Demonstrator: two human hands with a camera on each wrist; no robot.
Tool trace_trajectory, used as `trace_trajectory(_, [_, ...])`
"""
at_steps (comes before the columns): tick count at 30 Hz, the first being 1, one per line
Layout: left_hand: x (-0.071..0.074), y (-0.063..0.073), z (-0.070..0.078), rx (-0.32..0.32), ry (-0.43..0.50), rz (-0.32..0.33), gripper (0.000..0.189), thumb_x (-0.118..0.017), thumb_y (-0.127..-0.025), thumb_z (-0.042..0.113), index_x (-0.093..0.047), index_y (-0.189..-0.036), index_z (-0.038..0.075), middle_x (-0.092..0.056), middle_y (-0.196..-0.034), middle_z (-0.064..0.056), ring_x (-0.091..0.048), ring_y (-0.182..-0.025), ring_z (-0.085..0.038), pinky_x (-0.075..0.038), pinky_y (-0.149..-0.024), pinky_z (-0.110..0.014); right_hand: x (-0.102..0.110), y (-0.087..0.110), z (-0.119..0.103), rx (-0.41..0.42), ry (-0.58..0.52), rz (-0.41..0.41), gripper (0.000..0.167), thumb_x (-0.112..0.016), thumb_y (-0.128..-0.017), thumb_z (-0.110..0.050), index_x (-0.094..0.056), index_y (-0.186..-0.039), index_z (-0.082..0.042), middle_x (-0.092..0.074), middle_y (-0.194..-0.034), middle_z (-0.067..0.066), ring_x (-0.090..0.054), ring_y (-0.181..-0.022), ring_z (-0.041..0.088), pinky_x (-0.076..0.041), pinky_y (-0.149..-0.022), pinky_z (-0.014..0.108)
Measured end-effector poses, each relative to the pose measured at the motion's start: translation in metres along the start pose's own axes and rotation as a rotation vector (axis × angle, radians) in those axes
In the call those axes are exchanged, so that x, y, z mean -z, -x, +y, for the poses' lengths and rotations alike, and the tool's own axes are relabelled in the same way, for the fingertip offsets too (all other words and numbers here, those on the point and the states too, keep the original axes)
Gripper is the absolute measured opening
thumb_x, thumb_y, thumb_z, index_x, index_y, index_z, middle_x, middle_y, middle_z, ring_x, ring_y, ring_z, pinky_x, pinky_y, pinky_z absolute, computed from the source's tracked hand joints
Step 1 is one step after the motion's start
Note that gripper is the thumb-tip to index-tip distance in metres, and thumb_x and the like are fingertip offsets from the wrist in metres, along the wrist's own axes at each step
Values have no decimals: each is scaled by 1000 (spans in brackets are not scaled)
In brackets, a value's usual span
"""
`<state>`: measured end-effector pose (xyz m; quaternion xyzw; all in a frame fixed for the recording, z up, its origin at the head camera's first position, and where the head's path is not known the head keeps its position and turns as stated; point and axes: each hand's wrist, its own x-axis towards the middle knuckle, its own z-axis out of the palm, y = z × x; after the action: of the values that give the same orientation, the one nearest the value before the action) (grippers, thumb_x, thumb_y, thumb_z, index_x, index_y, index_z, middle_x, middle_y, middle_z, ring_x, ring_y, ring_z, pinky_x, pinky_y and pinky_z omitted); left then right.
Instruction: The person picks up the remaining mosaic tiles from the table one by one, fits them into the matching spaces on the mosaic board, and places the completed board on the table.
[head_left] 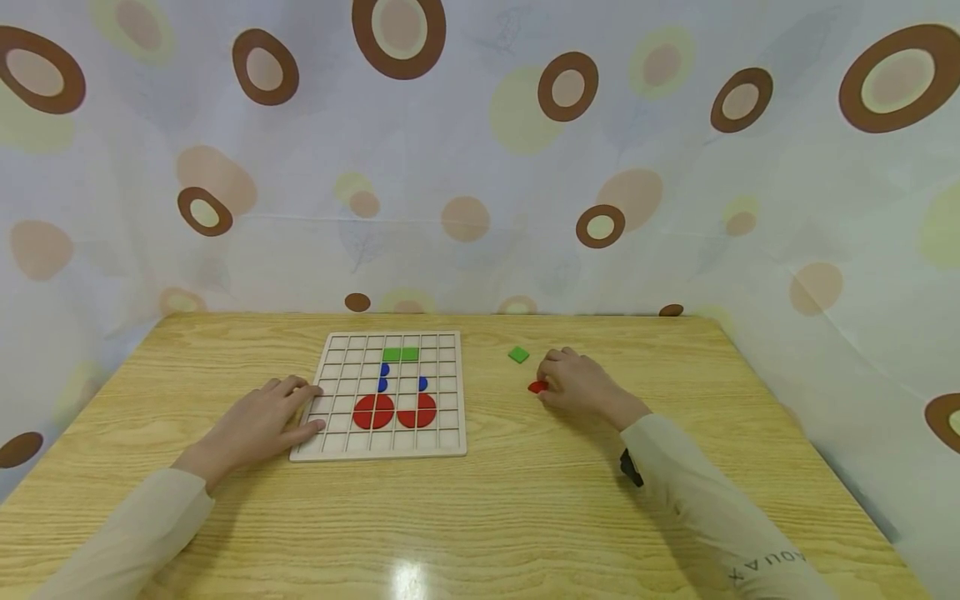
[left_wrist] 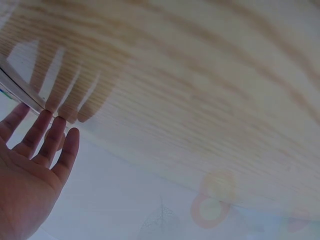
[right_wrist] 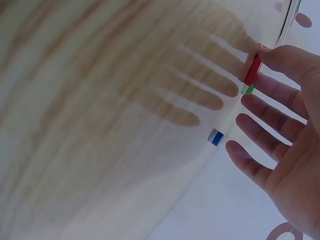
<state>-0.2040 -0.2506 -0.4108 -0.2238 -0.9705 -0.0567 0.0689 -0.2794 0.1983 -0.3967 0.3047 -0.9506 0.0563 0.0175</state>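
A square pale wooden grid board (head_left: 339, 446) lies on the left half of the table. It bears two green squares (head_left: 401, 354), three blue half-circle pieces (head_left: 423, 384) and red quarter-circle pieces (head_left: 372, 412) in two round groups. My left hand (head_left: 251, 421) rests at the board's left edge, thumb and fingertips touching it; its fingers look straight in the left wrist view. To the right of the board, my right hand (head_left: 581, 383) pinches a red quarter-circle piece (right_wrist: 253, 70) between thumb and index finger at the tabletop, the other fingers loosely extended.
A loose green square (head_left: 518, 355) lies between the board and my right hand. One blue piece (right_wrist: 216, 137) stands beside the right fingertips, hidden in the head view. The wooden table (head_left: 480, 517) ends at a patterned cloth (head_left: 480, 150) behind.
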Motion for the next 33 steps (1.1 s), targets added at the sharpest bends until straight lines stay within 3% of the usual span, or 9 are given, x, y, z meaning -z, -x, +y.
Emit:
trace_trajectory(12, [2, 1, 2, 9, 0, -5, 50, -56, -86, 46, -56, -122, 10, -54, -120, -13, -53, -107, -34, -44, -88, -52, 2, -1, -1, 5, -12, -20, 17, -68, -81, -24, -63, -94, -14, -57, -97, 0, -49, -89, 21, -46, -75, 40])
trace_trajectory(33, [2, 1, 2, 22, 2, -17, 51, -56, -86, 46, -55, -122, 10, -54, -121, -14, -52, -109, -35, -43, -89, -53, 7, -7, -7, 113, -13, 68, 18, -68, -80, -22, -62, -94, -13, -59, -99, 2, -52, -92, 22, -46, -74, 41])
